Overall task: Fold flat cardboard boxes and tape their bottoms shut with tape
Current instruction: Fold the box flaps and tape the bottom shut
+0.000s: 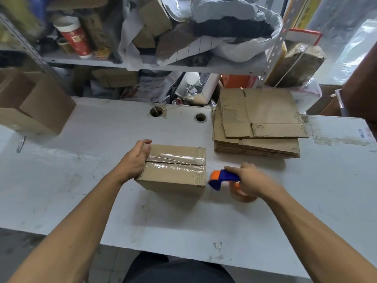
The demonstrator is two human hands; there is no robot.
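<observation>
A small folded cardboard box stands on the white table, its upper face closed with clear tape across the seam. My left hand grips the box's left end, thumb on top. Just right of the box, my right hand holds a blue and orange tape dispenser with a roll of tape, its nose pointing at the box's right side without touching it. A stack of flat cardboard boxes lies at the back right of the table.
Assembled cardboard boxes stand at the table's left edge. Two round cable holes sit near the back. Cluttered metal shelves rise behind the table. The table's near edge runs right in front of my body.
</observation>
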